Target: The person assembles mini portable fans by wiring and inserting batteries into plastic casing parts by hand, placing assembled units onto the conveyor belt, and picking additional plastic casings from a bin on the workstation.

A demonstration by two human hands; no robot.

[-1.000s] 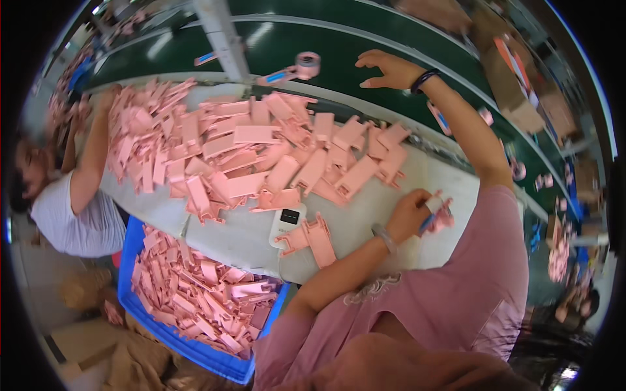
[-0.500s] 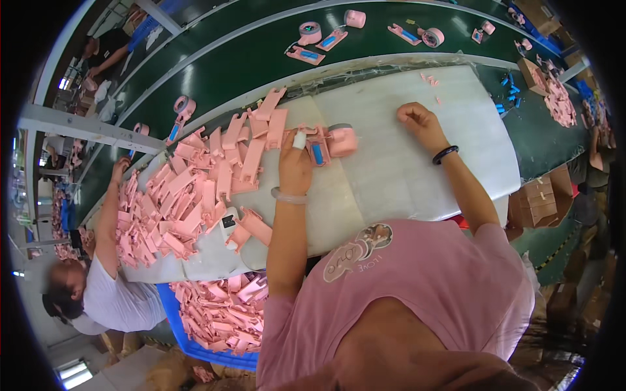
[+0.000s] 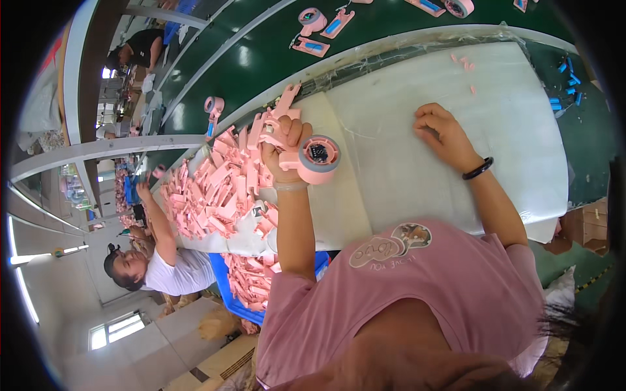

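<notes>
In my left hand is a pink plastic housing with a round, grey-rimmed head; its face is turned up and shows dark electronic parts inside. My fingers wrap its handle, which is mostly hidden behind them. Next to this hand lies a big heap of pink plastic handle shells. My right hand rests over the white table covering, its fingers loosely curled, and nothing shows in them.
Beyond the table a green conveyor carries pink housings with blue cells. Tiny pink pieces and blue cells lie far right. A blue crate of shells stands below the table's left side. A co-worker sits at left.
My left hand has lifted the pink housing and tilted its round head up toward me. My right hand's curl has loosened slightly. The view has swung left.
</notes>
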